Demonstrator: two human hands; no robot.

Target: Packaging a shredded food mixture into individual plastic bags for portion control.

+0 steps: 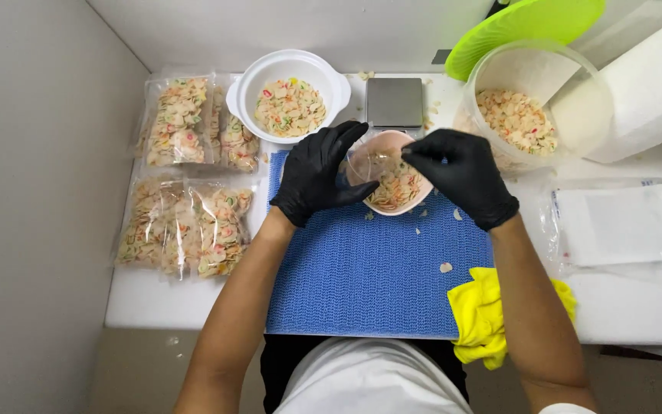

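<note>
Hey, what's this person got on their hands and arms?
Both the left hand and the right hand wear snug black disposable gloves ending at the wrists. The forearms are bare, with no watch or jewellery visible. A white sleeve edge shows near the right elbow.

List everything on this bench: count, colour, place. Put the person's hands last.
Filled clear bags: at least four, holding pale mixed crackers, far left of table.
White bowl: one, with crackers inside, top centre-left.
Scale: one, grey, top centre.
Pink bowl: one, with crackers, on the mat's top edge, a clear bag held over it.
Blue mat: one, centre.
Clear tub: one, part full of crackers, top right.
Green lid: one, behind the tub.
Paper towel roll: one, white, far right.
Empty bags: a stack, clear and white, right.
Yellow cloth: one, front right.
Left hand: black glove, at the pink bowl.
Right hand: black glove, pinching the clear bag.
</note>
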